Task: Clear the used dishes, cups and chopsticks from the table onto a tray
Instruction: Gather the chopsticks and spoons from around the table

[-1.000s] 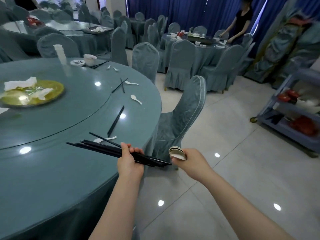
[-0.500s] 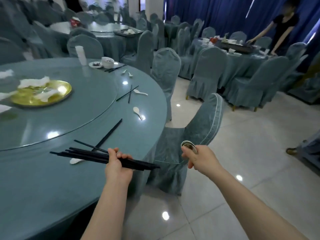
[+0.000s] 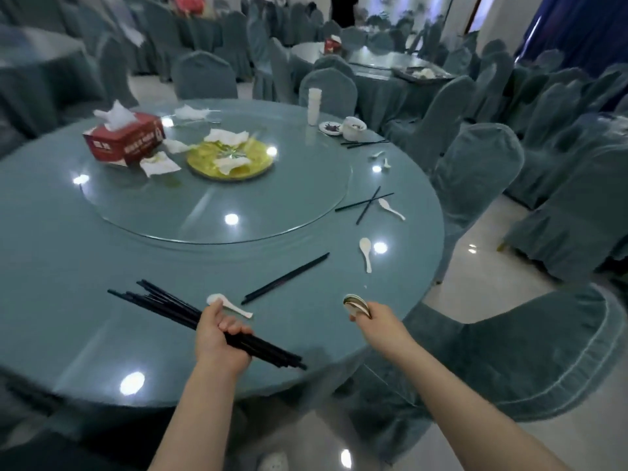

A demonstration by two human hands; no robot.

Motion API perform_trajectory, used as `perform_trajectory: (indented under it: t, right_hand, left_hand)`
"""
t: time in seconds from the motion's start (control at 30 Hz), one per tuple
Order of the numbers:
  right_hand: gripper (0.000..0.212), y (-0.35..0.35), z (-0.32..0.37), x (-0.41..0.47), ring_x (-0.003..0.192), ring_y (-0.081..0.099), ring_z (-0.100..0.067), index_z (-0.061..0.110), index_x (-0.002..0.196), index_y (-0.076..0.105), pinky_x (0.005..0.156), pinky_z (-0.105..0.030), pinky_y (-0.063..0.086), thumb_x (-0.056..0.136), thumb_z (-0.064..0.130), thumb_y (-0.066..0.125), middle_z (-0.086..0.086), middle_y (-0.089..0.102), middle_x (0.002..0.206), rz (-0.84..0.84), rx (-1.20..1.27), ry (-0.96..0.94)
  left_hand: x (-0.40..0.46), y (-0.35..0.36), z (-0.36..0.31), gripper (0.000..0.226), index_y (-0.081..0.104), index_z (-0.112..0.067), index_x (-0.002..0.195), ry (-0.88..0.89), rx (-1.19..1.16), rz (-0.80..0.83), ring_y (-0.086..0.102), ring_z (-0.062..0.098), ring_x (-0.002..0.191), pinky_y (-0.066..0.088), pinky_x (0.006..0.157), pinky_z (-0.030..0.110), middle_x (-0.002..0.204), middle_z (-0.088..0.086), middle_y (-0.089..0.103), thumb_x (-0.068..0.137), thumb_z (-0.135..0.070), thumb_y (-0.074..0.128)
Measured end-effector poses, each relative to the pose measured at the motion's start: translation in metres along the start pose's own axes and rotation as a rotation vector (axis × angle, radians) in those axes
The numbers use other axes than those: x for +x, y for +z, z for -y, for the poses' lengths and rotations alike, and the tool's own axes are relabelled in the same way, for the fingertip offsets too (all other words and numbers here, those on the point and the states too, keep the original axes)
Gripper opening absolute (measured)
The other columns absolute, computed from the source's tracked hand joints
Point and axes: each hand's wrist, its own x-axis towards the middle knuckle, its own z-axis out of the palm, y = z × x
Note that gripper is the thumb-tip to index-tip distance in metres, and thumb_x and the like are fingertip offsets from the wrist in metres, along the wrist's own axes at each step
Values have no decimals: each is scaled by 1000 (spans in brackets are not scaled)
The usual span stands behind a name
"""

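Left hand [image 3: 217,338] clenches a bundle of black chopsticks [image 3: 163,305] above the table [image 3: 68,300]; right hand [image 3: 377,317] pinches stacked spoons [image 3: 355,302]. Loose chopsticks [image 3: 285,278] lie between: likely light, stiff, slippery; grasp mid-length. Ceramic spoon [image 3: 366,253] probably chips; lift by handle.

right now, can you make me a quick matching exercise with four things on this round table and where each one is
Things:
1. bundle of black chopsticks
2. stack of small white spoons
3. red cardboard tissue box
4. round yellow plate

Places:
A. on the glass turntable, left of the plate
B. gripped in the left hand
C. middle of the glass turntable, crumpled tissues on it
D. held in the right hand

Pairs: 1-B, 2-D, 3-A, 4-C
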Motion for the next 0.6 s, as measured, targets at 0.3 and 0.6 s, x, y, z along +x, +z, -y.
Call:
perform_trajectory:
  t: [0.3, 0.6]
  right_hand:
    - [20, 7, 41, 107, 71, 50, -21, 13, 88, 50, 61, -31, 37, 95, 32, 49, 3, 51, 75, -22, -157, -57]
    - [23, 36, 57, 187, 95, 60, -30, 16, 95, 62, 65, -28, 38, 88, 11, 41, -7, 58, 106, 69, -706, -146]
  left_hand:
    - [84, 36, -52, 43, 25, -25, 57, 15, -93, 39, 30, 4, 29, 30, 41, 14, 34, -9, 29, 92, -28, 50]
    - [121, 29, -77, 51, 35, -22, 47, 64, -210, -63, 32, 4, 30, 33, 39, 9, 36, -9, 30, 94, -35, 51]
